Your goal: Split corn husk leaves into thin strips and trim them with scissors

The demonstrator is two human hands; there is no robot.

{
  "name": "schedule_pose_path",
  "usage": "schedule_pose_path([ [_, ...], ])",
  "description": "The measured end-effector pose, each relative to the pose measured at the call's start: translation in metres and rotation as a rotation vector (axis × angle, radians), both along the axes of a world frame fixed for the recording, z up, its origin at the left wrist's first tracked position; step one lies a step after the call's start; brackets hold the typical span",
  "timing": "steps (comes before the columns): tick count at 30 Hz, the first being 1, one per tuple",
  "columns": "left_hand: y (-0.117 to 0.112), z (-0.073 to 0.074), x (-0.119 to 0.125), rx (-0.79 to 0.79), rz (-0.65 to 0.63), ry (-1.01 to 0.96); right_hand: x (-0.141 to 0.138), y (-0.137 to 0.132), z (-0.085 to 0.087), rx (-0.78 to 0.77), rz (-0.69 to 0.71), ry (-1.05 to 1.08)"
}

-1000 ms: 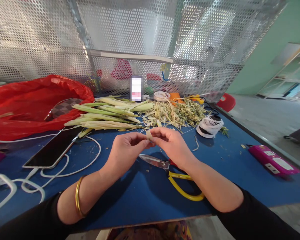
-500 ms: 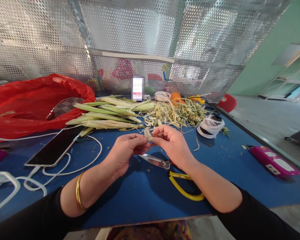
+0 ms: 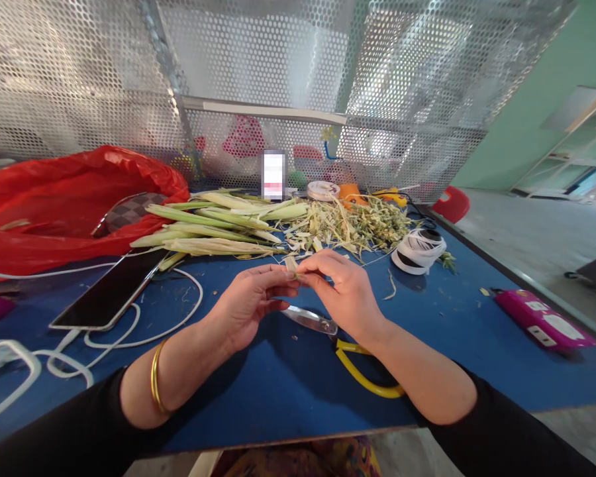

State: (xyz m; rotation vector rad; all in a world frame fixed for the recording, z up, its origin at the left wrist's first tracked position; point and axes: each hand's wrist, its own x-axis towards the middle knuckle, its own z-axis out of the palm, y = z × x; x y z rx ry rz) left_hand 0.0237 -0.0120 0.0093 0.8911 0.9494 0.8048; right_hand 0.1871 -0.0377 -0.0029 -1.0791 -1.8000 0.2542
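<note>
Over the middle of the blue table, my left hand (image 3: 258,298) and my right hand (image 3: 338,288) meet fingertip to fingertip. Between them they pinch a short, pale piece of corn husk (image 3: 291,264), partly hidden by the fingers. Yellow-handled scissors (image 3: 365,377) lie under my right hand and wrist, their blades (image 3: 310,319) pointing left. Just beyond my hands spread long green and pale corn husks (image 3: 218,225). To the right of these is a heap of dry, shredded plant bits (image 3: 367,225).
A roll of white ribbon (image 3: 417,252) stands right of the heap. Farther right lies a magenta packet (image 3: 544,318). On the left are a red plastic bag (image 3: 54,199), a tablet (image 3: 109,291) and white cables (image 3: 198,298). A perforated metal screen (image 3: 258,59) closes off the back.
My right hand has shifted slightly left and turned, its fingers closing tighter around the husk piece. My left hand stays nearly in place. The things on the table have not moved.
</note>
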Motion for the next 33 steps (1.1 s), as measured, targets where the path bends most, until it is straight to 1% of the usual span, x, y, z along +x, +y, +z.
schedule_pose_path([
  [4, -0.001, -0.002, 0.0, 0.087, 0.017, 0.01, -0.001, -0.001, 0.002, -0.098, 0.003, 0.068],
  [8, -0.001, -0.002, 0.001, 0.202, 0.038, 0.078, -0.001, 0.0, 0.002, -0.282, -0.017, 0.175],
  [10, -0.002, -0.002, 0.002, 0.245, 0.033, 0.107, 0.0, 0.0, 0.002, -0.339, -0.02, 0.203],
  [17, -0.005, 0.0, 0.004, 0.371, 0.018, 0.199, 0.0, 0.002, 0.004, -0.361, -0.043, 0.261],
  [18, -0.006, 0.001, 0.004, 0.387, 0.022, 0.21, 0.0, 0.002, 0.004, -0.376, -0.034, 0.277],
  [20, -0.006, 0.002, 0.005, 0.422, 0.024, 0.229, -0.001, 0.003, 0.003, -0.43, 0.034, 0.324],
  [22, -0.006, 0.001, 0.005, 0.457, 0.016, 0.236, -0.001, 0.003, 0.004, -0.516, 0.134, 0.39],
  [24, -0.005, 0.0, 0.005, 0.482, 0.0, 0.233, -0.001, 0.003, 0.005, -0.606, 0.192, 0.45],
  [27, -0.004, -0.001, 0.004, 0.498, -0.009, 0.228, 0.0, 0.003, 0.008, -0.694, 0.204, 0.481],
  [33, -0.002, -0.001, 0.001, 0.506, -0.03, 0.273, 0.002, 0.003, 0.012, -0.727, 0.195, 0.547],
])
